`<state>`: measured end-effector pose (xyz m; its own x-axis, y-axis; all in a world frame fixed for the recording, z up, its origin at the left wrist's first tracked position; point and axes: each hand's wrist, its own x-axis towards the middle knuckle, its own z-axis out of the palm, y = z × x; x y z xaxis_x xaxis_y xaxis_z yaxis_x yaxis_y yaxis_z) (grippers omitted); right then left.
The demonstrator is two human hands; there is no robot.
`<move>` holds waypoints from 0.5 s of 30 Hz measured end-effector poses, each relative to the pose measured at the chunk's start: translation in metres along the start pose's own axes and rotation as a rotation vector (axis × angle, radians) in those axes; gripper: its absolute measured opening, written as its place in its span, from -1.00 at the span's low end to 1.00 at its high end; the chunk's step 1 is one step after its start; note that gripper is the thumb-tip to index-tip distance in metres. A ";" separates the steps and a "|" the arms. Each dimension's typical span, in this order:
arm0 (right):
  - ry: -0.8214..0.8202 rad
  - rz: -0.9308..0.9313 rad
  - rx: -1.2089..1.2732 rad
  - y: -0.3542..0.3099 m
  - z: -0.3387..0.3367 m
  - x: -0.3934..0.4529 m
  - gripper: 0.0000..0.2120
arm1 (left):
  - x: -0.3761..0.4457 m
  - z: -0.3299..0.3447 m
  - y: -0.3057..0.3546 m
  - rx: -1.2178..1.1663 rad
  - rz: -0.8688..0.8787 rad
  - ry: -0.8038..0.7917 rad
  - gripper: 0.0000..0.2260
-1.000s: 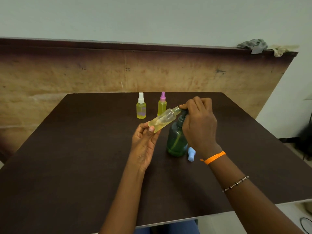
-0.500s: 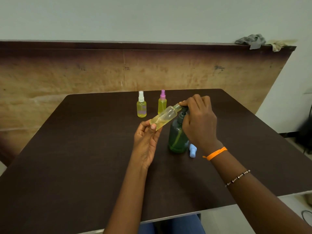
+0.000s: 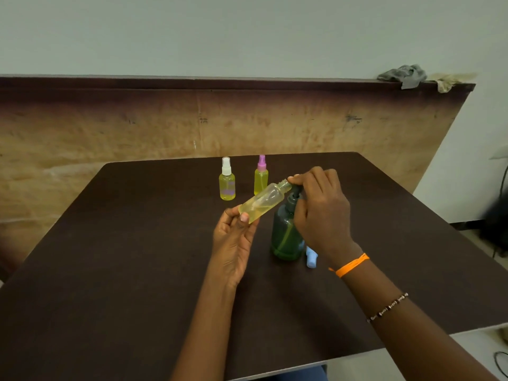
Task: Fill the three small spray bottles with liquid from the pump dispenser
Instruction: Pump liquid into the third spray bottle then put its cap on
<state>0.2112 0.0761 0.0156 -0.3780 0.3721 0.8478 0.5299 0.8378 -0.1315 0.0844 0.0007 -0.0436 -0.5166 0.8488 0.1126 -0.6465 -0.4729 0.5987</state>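
Note:
My left hand [image 3: 233, 243] holds an uncapped small bottle [image 3: 264, 202] tilted, its open neck up against the spout of the green pump dispenser [image 3: 286, 237]. The bottle holds some yellow liquid. My right hand [image 3: 321, 213] rests over the dark pump head, fingers curled on it. A light blue spray cap [image 3: 311, 257] lies on the table just right of the dispenser. Two capped small bottles full of yellow liquid stand behind: one with a white cap [image 3: 227, 180], one with a pink cap [image 3: 261, 176].
All of this sits on a dark brown table [image 3: 123, 257] with its front edge near my body. A brown board leans against the wall behind it, with rags [image 3: 404, 75] on its top right corner.
The camera view shifted slightly. My hands, the tilted bottle and the dispenser keep the same pose.

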 end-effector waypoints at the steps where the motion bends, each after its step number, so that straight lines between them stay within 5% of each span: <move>1: -0.015 -0.020 -0.028 0.001 -0.003 0.004 -0.72 | 0.000 0.000 0.000 -0.004 0.000 0.001 -0.30; 8: 0.125 0.109 0.087 -0.003 0.015 -0.013 -0.66 | 0.000 0.000 -0.001 -0.006 -0.001 -0.002 -0.29; 15: 0.052 0.000 0.002 0.005 0.000 0.009 -0.76 | -0.001 0.002 0.000 -0.014 0.004 -0.003 -0.30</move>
<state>0.2107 0.0839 0.0220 -0.3380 0.3509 0.8733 0.5285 0.8385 -0.1324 0.0866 0.0002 -0.0419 -0.5174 0.8477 0.1168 -0.6524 -0.4791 0.5873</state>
